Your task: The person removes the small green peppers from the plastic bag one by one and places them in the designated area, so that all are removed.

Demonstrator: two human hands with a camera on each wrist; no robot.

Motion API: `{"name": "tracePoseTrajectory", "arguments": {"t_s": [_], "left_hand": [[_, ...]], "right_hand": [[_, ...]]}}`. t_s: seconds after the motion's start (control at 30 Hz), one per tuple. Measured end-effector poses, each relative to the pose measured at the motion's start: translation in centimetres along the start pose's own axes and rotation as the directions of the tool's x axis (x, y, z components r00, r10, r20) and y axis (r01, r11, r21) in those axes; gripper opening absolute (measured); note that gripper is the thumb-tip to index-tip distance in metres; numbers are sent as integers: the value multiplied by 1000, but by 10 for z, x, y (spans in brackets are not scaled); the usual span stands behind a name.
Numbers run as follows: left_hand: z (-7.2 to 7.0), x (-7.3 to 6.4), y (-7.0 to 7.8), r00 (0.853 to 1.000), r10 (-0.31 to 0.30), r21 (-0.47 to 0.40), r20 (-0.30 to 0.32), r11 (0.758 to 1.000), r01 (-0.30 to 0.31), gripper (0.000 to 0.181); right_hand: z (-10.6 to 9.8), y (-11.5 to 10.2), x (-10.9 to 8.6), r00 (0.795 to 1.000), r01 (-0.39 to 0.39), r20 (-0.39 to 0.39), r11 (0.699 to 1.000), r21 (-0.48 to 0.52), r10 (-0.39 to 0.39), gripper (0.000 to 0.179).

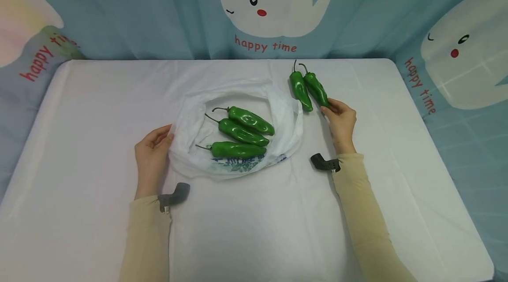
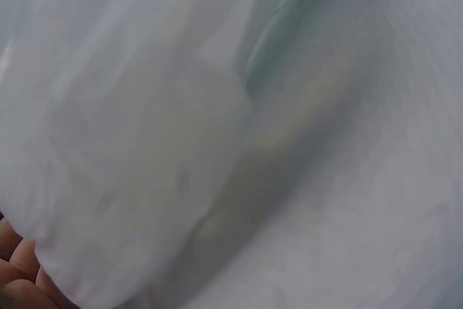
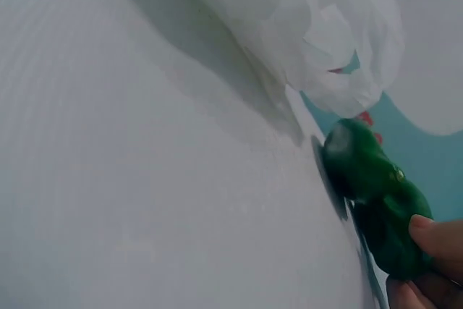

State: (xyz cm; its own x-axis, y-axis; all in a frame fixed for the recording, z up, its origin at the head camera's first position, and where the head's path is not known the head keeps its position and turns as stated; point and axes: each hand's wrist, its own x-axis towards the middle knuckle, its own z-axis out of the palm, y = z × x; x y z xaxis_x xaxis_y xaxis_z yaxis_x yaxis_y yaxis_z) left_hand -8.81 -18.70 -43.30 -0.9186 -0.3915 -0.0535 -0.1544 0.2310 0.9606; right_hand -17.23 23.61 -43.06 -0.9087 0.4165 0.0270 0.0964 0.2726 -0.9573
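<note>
A white plastic bag [image 1: 190, 141] lies open in the middle of the table with three green peppers [image 1: 240, 132] inside it. My left hand [image 1: 167, 135] holds the bag's left rim; in the left wrist view the bag [image 2: 181, 142] fills the frame, with fingertips [image 2: 13, 265] at its lower left edge. Two more green peppers lie side by side to the right of the bag, the left one [image 1: 300, 91] untouched. My right hand [image 1: 327, 106] pinches the near tip of the right pepper [image 1: 315, 88]. The right wrist view shows that pepper [image 3: 369, 193] between my fingertips [image 3: 434, 233], beside the bag [image 3: 311, 27].
The table is covered with a white cloth [image 1: 258, 229]. A blue curtain [image 1: 158, 17] with cartoon whales and "happy time" lettering hangs right behind the far edge and round both sides.
</note>
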Motion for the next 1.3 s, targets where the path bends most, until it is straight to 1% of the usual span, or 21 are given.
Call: {"name": "tracePoseTrajectory", "arguments": {"t_s": [0.2, 0.33, 0.47, 0.6, 0.77, 0.97, 1.13, 1.3], "left_hand": [[2, -1, -1, 1000, -2, -5, 5, 1000, 2, 27], [3, -2, -1, 1000, -2, 14, 5, 1000, 2, 27], [2, -3, 0, 1000, 7, 10, 2, 1000, -7, 26], [1, -3, 1, 1000, 2, -1, -3, 1000, -2, 26], [0, -1, 1, 1000, -8, 4, -9, 1000, 8, 27], [0, 0, 0, 1000, 6, 0, -9, 1000, -6, 27], [0, 1, 0, 1000, -3, -13, -6, 1000, 3, 27], [1, 1, -1, 1000, -11, -33, -1, 999, 10, 27]], "right_hand": [[9, 0, 3, 1000, 29, 7, 999, 22, -29, 33], [12, 1, 4, 1000, 22, 15, 1000, 21, -23, 32], [13, 1, 4, 1000, 21, 17, 1000, 22, -22, 32], [13, 1, 4, 1000, 15, 20, 999, 38, -16, 32], [13, -1, 5, 1000, -8, 7, 996, 93, 7, 30], [11, -2, 6, 1000, -21, 0, 984, 174, 22, 29], [9, -2, 6, 1000, -29, 13, 977, 210, 27, 30], [7, -4, 5, 1000, -19, -10, 969, 246, 22, 29]]}}
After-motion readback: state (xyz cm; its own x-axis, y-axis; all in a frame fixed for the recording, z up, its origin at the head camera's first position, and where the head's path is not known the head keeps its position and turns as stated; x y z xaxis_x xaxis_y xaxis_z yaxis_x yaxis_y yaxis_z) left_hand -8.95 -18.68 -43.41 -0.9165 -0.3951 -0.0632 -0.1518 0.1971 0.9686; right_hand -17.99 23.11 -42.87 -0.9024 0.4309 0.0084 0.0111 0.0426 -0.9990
